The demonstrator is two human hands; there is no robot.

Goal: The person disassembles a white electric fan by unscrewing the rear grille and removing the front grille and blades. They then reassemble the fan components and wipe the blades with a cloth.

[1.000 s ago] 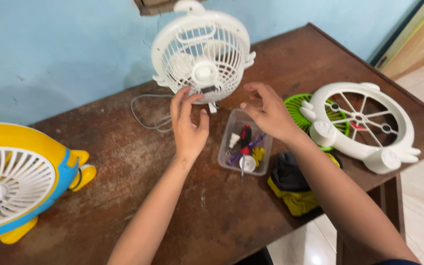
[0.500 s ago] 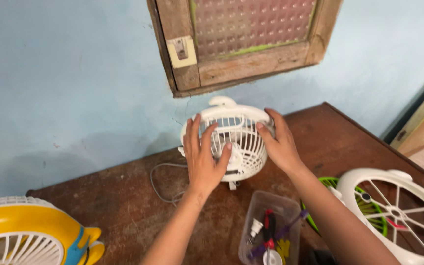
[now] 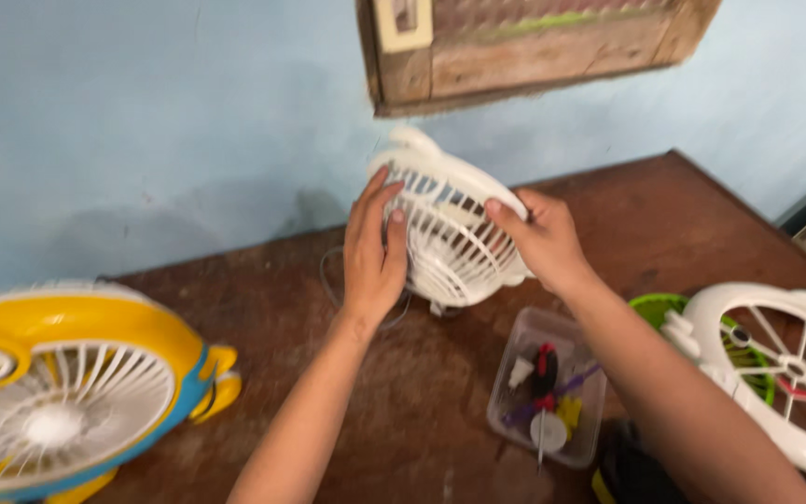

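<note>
Brown table [image 3: 263, 308], clear plastic tub [image 3: 545, 387] – both hands gripping white fan [image 3: 450, 233]

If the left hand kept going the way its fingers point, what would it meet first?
The left hand rests on the white fan, fingers pointing up and away; beyond the fan's edge it would probably reach the blue wall, though depth is unclear.

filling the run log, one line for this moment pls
left hand: on small white fan | right hand: gripping its grille | fan tilted | clear parts box below
</note>
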